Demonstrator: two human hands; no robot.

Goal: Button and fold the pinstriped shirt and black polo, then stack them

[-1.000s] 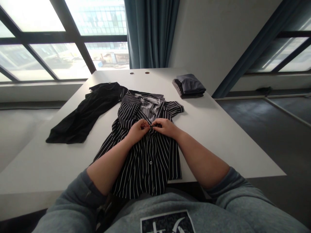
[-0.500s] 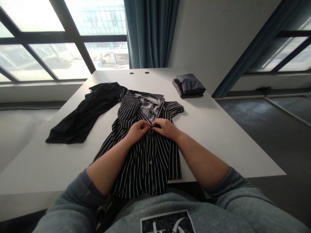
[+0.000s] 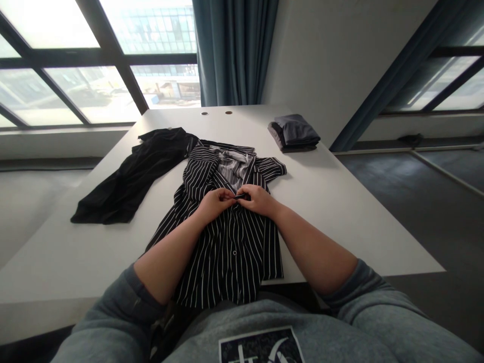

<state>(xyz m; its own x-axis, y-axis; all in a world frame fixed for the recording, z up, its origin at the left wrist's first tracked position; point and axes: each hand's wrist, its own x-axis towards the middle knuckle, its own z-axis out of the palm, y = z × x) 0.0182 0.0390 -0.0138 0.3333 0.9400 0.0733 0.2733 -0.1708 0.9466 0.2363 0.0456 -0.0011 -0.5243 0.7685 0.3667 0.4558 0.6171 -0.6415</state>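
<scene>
A black shirt with white stripes point(image 3: 230, 252) lies face up on the white table point(image 3: 340, 212), collar away from me. My left hand point(image 3: 214, 202) and my right hand point(image 3: 257, 198) meet at the shirt's front opening just below the collar. Both pinch the front edges there, fingertips touching each other. One white button shows lower on the placket. The lower hem hangs over the table's near edge.
A plain black garment point(image 3: 128, 176) lies spread to the left of the striped shirt. A folded grey garment point(image 3: 294, 133) sits at the far right of the table. Windows and a teal curtain point(image 3: 234, 50) stand behind the table.
Both hands stay pinched at the same spot on the shirt front; only the fingers shift slightly.
</scene>
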